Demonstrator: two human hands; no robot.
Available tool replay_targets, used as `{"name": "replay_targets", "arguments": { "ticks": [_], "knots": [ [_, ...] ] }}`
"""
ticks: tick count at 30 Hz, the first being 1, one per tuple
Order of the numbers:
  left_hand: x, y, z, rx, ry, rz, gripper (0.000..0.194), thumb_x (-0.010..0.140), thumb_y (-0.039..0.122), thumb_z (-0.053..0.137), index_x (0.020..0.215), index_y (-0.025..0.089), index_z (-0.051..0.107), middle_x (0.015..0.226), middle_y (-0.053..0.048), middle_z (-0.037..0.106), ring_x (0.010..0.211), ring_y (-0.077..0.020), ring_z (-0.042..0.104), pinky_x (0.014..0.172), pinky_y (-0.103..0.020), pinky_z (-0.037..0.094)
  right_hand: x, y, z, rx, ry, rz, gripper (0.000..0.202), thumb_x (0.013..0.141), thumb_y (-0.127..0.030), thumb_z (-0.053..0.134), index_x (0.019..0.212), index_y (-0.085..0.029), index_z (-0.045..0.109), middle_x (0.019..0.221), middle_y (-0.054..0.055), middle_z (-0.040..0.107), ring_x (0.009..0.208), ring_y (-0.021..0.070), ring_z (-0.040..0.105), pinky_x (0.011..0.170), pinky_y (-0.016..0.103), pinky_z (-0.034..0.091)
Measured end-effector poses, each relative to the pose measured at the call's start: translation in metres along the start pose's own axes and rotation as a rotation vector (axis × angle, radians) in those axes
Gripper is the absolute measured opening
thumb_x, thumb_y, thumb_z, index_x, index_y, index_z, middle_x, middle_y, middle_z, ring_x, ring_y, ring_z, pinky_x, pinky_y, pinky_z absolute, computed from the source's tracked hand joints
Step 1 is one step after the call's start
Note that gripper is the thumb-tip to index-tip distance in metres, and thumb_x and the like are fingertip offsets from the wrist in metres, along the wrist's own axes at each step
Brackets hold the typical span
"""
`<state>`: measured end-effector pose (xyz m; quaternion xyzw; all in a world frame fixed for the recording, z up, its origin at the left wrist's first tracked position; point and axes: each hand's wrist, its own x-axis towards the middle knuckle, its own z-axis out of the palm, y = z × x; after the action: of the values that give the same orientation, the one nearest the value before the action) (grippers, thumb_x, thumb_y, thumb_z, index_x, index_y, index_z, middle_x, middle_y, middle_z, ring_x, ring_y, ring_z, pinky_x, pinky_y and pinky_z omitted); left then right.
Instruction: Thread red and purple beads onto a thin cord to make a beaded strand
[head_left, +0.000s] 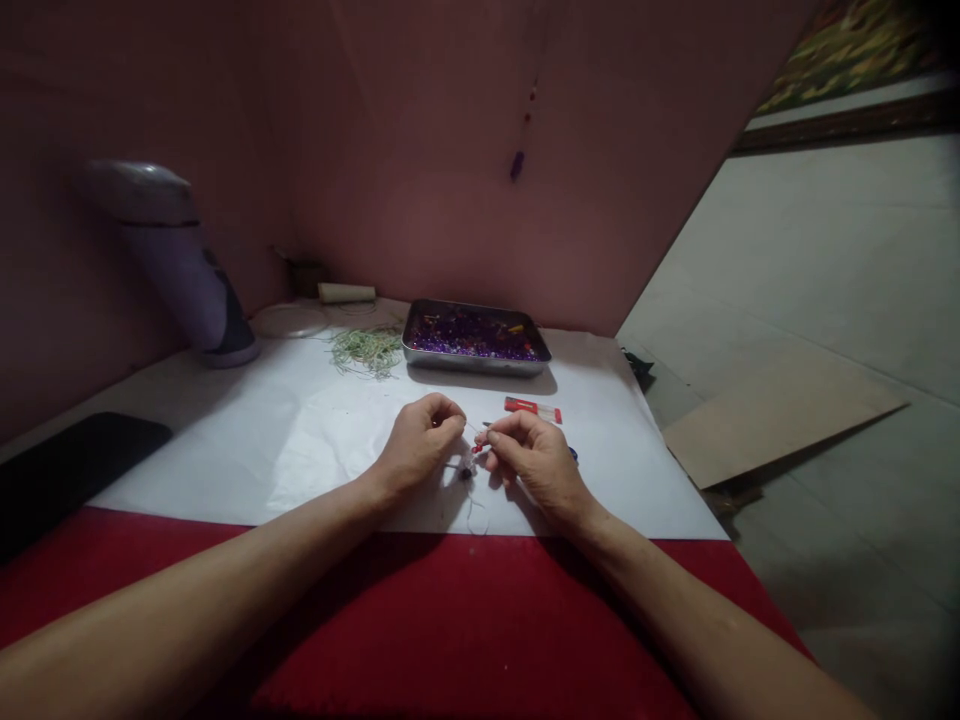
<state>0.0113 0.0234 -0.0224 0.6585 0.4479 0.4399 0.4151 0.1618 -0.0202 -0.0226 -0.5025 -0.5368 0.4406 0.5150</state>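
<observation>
My left hand (pixel 421 442) is closed in a pinch on a thin pale thread (pixel 472 428) that spans the small gap to the other hand. My right hand (pixel 538 464) pinches the same strand just beside a few small red beads (pixel 478 448). Below the red beads hangs a clear and dark bead cluster (pixel 466 470), too small to make out well. Loose thread ends (pixel 478 515) curl on the white sheet beneath. Both hands are over the sheet, fingertips close together but apart.
Purple beads fill a metal tray (pixel 480 366) at the back. Green thread scraps (pixel 367 350) lie left of it, with a pale roll (pixel 346 293) behind. A red packet (pixel 532 409) sits beyond my right hand. A purple bottle-like object (pixel 184 270) and a black object (pixel 82 470) are at left.
</observation>
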Motion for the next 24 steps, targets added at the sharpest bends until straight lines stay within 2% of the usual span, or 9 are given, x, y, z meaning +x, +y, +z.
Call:
{"name": "replay_targets", "arguments": {
  "ticks": [4,7,11,14,18,24],
  "knots": [
    [-0.001,0.003,0.0,-0.07,0.045,-0.034,0.007,0.066,0.018,0.053,0.066,0.014,0.059,0.063,0.0,0.058,0.059,-0.0117,0.049,0.056,-0.024,0.038,0.001,0.002,0.0,0.007,-0.006,0.007,0.008,0.077,-0.023,0.059,0.073,-0.017,0.055,0.053,-0.001,0.06,0.038,0.0086,0.049,0.038,0.022,0.033],
    [-0.003,0.007,0.0,-0.197,0.049,-0.085,0.006,0.066,0.017,0.054,0.065,0.014,0.059,0.055,0.002,0.055,0.05,-0.0095,0.046,0.049,-0.022,0.036,0.001,0.002,0.0,0.013,-0.013,0.008,0.009,0.077,-0.023,0.059,0.073,-0.017,0.054,0.053,-0.001,0.061,0.037,0.0085,0.05,0.038,0.022,0.033],
    [-0.006,0.012,0.002,-0.459,-0.079,-0.191,0.004,0.068,0.014,0.054,0.068,0.015,0.058,0.045,0.003,0.053,0.042,-0.0085,0.046,0.045,-0.021,0.034,0.001,0.002,0.0,0.004,-0.017,0.006,0.01,0.076,-0.025,0.06,0.073,-0.017,0.054,0.051,-0.002,0.059,0.037,0.0086,0.049,0.038,0.022,0.033],
    [-0.006,0.012,0.003,-0.587,-0.169,-0.23,0.003,0.069,0.013,0.054,0.068,0.015,0.055,0.052,-0.001,0.06,0.047,-0.0099,0.053,0.048,-0.023,0.038,0.0,0.001,-0.001,0.0,-0.014,0.006,0.01,0.076,-0.025,0.059,0.073,-0.017,0.053,0.051,-0.002,0.059,0.038,0.0087,0.05,0.038,0.022,0.034],
    [-0.005,0.009,0.003,-0.658,-0.191,-0.234,0.006,0.07,0.011,0.054,0.068,0.016,0.052,0.065,-0.003,0.066,0.053,-0.0109,0.058,0.052,-0.025,0.042,0.0,0.0,-0.001,0.006,-0.003,0.009,0.008,0.076,-0.021,0.059,0.071,-0.017,0.053,0.053,-0.002,0.06,0.041,0.009,0.051,0.041,0.022,0.037],
    [-0.006,0.008,0.002,-0.617,-0.232,-0.209,0.005,0.072,0.016,0.061,0.072,0.014,0.056,0.058,0.0,0.06,0.051,-0.0091,0.055,0.053,-0.024,0.041,-0.001,0.0,0.0,-0.013,-0.015,0.001,0.006,0.078,-0.021,0.057,0.074,-0.017,0.053,0.049,-0.003,0.057,0.038,0.0092,0.051,0.039,0.022,0.036]
  ]
}}
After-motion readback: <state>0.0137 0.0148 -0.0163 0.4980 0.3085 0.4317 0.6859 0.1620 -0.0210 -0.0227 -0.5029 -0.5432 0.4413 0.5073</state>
